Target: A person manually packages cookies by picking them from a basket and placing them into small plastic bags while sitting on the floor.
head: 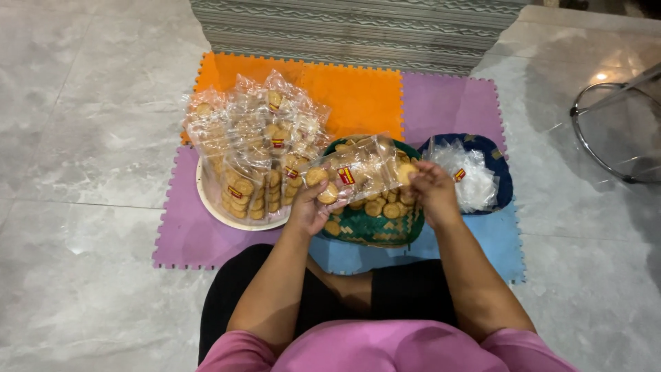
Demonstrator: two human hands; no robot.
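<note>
Centre of frame: left hand (pixel 308 210) and right hand (pixel 432 191) hold a clear plastic bag of round biscuits (pixel 358 172) by its two ends, lying sideways above a green woven basket (pixel 375 231) of loose biscuits. Left of centre, a round tray (pixel 220 212) piled with filled packets (pixel 251 148). Right, a dark blue bowl (pixel 501 165) of empty clear bags (pixel 468 176). All sit on coloured foam mats (pixel 358 96) over grey tiled floor (pixel 82 138).

1. My single head view looks steeply down from above the seated person's chest, facing forward across the foam mat (pixel 441 103).
2. It sits close: forearms fill the lower frame.
</note>
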